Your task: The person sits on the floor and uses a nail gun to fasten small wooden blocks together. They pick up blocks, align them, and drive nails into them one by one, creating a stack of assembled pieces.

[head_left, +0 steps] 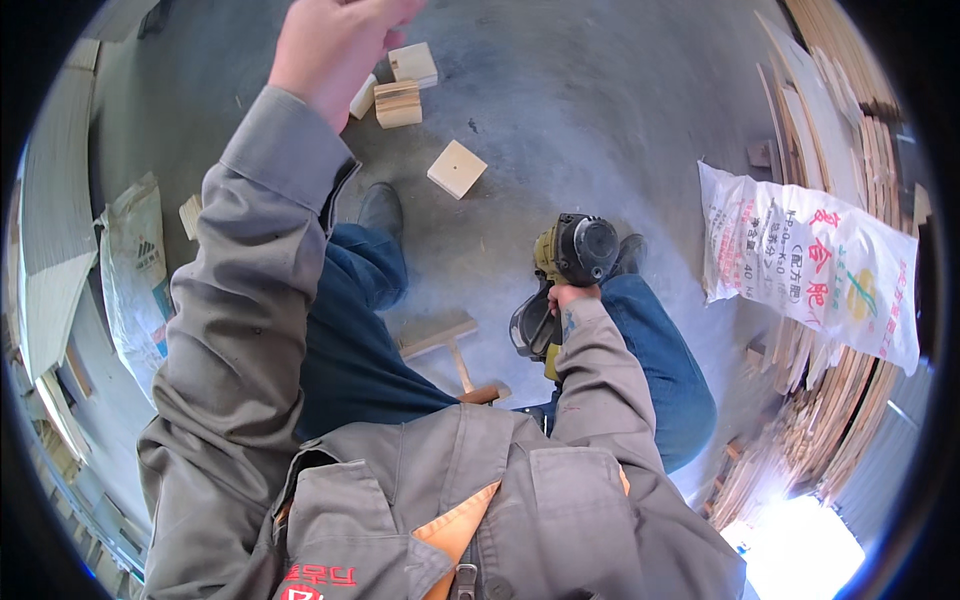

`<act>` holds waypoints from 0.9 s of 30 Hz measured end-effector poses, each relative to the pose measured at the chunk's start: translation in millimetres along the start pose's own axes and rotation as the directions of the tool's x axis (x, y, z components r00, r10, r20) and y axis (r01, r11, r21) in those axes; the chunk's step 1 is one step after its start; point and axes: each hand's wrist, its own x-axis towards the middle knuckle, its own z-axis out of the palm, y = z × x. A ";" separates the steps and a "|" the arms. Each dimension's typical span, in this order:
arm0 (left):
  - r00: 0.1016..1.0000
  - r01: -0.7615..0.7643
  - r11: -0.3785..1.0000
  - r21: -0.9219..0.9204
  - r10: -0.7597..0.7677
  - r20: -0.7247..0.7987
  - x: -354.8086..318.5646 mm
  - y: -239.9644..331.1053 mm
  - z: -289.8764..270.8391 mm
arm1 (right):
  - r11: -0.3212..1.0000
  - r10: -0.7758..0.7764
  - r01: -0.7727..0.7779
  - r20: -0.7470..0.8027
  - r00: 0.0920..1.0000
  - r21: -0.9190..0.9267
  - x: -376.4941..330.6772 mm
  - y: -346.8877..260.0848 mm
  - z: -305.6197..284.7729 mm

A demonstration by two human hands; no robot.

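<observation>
My right hand [574,297] is wrapped round the handle of a nail gun [561,250], yellow-green with a round black cap and a black drum-like part. It is held low beside my right knee. My left hand [345,50] is stretched far forward at the top edge, and its fingers are partly cut off and cannot be read. Just right of that hand lie a pale wood block [413,64], a ridged wood block [398,103] and a smaller wood piece [363,97]. Nearer to me, a square wood block [457,169] with a small dark hole rests on the floor.
A white printed sack [810,255] lies over stacked boards [855,400] on the right. At left are another pale sack [137,270] and large panels [60,220]. A T-shaped wooden piece [458,362] is between my legs; another block [190,214] is by my left sleeve.
</observation>
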 end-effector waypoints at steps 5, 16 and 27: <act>0.997 -0.028 0.884 0.467 -0.006 0.071 4.6 -57.4 25.6 | 0.998 -0.040 0.043 0.065 0.997 -0.054 30.2 10.9 18.7; 0.919 -0.104 0.435 0.895 -0.302 0.253 -45.5 -249.3 109.2 | 0.958 -0.128 0.118 -0.021 0.992 -0.260 35.2 14.8 14.5; 0.945 -0.046 0.411 0.910 -0.277 0.172 -42.8 -302.9 136.9 | 0.997 -0.012 0.016 0.053 0.998 -0.070 8.1 -7.1 1.0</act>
